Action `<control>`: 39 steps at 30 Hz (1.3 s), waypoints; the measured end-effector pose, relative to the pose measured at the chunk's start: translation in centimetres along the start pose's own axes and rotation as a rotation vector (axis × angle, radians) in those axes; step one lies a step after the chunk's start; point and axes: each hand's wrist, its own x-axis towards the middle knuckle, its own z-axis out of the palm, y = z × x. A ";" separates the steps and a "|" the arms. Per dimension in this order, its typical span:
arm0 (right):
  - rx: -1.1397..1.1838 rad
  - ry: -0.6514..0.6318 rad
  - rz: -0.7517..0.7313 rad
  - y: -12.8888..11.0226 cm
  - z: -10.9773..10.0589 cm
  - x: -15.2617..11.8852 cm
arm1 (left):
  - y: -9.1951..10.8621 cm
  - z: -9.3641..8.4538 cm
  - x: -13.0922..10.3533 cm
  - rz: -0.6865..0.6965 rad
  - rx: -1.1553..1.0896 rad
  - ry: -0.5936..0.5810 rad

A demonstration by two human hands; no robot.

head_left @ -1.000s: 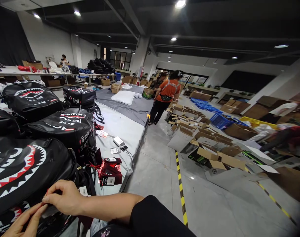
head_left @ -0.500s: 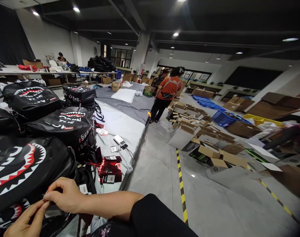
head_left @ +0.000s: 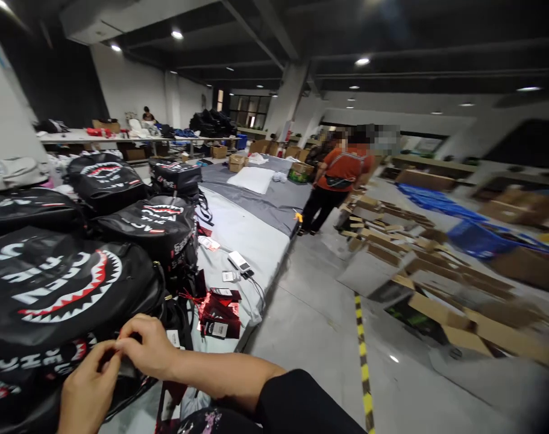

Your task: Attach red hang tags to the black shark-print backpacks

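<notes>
My left hand [head_left: 90, 378] and my right hand [head_left: 148, 346] meet fingertip to fingertip at the lower left. Both are pinched closed; whatever is between the fingers is too small to make out. Just behind them lies a black backpack [head_left: 138, 289] with white lettering and a red-and-white shark-mouth print. Several similar backpacks [head_left: 179, 226] are grouped beyond it. To the right of my hands, red and black hang tags [head_left: 220, 319] with white labels lie on the pale table cover [head_left: 238, 223]. A white handheld device [head_left: 238, 261] with a cable lies farther along, near a small tag [head_left: 230, 276].
A person in an orange top [head_left: 346, 169] stands in the aisle at the table's far right. Open cardboard boxes [head_left: 392, 253] and a blue container [head_left: 477, 237] occupy the right. Yellow-black tape [head_left: 362, 355] marks the floor. Another person [head_left: 147, 114] is at a back table.
The view has swung left, so the scene sits farther right. My hands stay pinched together beside the backpack, with more of the left hand showing.
</notes>
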 end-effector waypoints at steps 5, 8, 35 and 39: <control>-0.051 -0.005 0.017 -0.8 -0.1 0.1 | 2.8 -0.4 -0.6 -0.098 -0.030 0.001; -0.071 -0.006 0.001 -1.1 0.0 -0.1 | 2.5 -0.1 -1.4 -0.221 -0.123 -0.039; -0.426 0.195 0.255 11.7 -19.1 2.1 | 5.9 2.1 -2.3 -0.475 -0.212 0.184; -0.976 0.162 0.757 21.9 -29.4 3.9 | 8.0 3.3 -2.2 -0.562 -0.177 0.338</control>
